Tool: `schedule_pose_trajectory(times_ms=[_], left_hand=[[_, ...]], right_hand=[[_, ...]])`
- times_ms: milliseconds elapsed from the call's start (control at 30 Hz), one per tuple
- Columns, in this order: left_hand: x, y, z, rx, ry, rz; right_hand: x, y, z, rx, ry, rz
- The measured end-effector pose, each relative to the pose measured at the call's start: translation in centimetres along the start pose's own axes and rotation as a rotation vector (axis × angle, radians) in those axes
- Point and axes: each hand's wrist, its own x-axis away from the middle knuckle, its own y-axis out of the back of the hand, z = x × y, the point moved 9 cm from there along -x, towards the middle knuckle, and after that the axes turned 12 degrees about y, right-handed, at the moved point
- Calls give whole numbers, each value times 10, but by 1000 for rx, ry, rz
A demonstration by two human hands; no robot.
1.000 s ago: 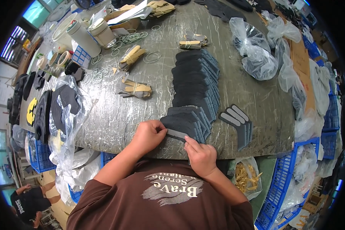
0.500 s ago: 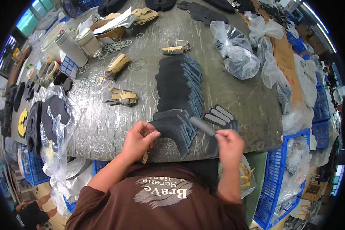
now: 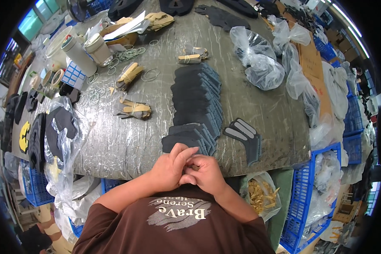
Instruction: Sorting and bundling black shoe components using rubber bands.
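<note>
Left hand (image 3: pixel 170 169) leans, curled, against right hand (image 3: pixel 208 172) — each grip's closure and contents I cannot tell.

The left forearm (image 3: pixel 129 189) is angled toward two o'clock, the right forearm (image 3: pixel 237 204) toward ten; both are bared. The left grip (image 3: pixel 171 168) and the right grip (image 3: pixel 207 172) are held close together, at six o'clock from the view's centre. The left fingers are reached toward two o'clock; the right ones are curled inward, their tips partly hidden.
</note>
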Motion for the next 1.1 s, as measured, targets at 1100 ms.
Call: schedule_pose_trajectory(times_ms=[1100], left_hand=[[32, 47, 117, 777, 816, -367]], right_hand=[[12, 73, -37, -155, -21, -454]])
